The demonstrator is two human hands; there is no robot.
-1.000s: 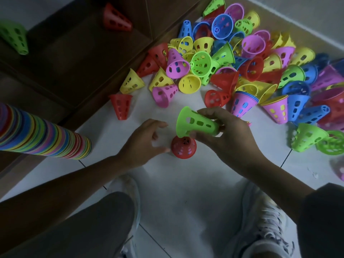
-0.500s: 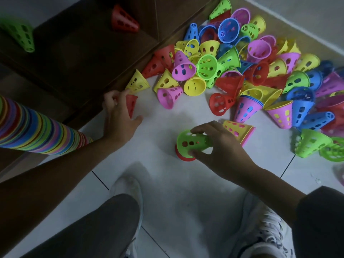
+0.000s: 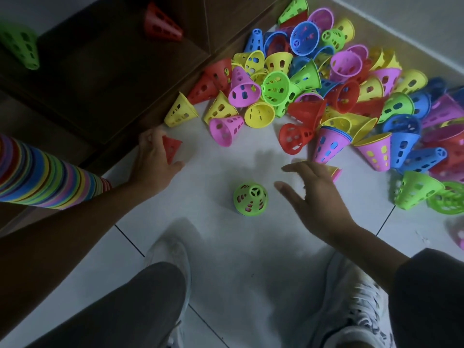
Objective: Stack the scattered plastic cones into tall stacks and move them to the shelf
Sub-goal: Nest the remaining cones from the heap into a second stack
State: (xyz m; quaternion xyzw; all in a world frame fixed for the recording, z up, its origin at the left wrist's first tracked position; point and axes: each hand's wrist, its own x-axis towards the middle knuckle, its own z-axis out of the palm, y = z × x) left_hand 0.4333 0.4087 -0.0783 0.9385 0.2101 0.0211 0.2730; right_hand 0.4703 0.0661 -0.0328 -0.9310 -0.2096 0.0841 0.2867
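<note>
A green cone (image 3: 250, 199) stands upright on the white floor, stacked over a red cone that shows through its holes. My right hand (image 3: 316, 199) hovers just right of it, fingers spread, holding nothing. My left hand (image 3: 155, 156) is closed around a red cone (image 3: 171, 148) lying by the shelf's base. A big pile of scattered cones (image 3: 326, 96) in several colours fills the upper right. A long multicoloured stack (image 3: 42, 175) lies on its side at the left.
The dark wooden shelf (image 3: 105, 79) runs along the upper left, with a red cone (image 3: 162, 25) and a green cone (image 3: 21, 46) on it. My shoes (image 3: 351, 310) and knees fill the bottom. A yellow-pink cone (image 3: 335, 171) lies behind my right hand.
My right hand has set the green cone down over the red one and let go, opening. My left hand has reached to the red cone by the shelf and closed on it.
</note>
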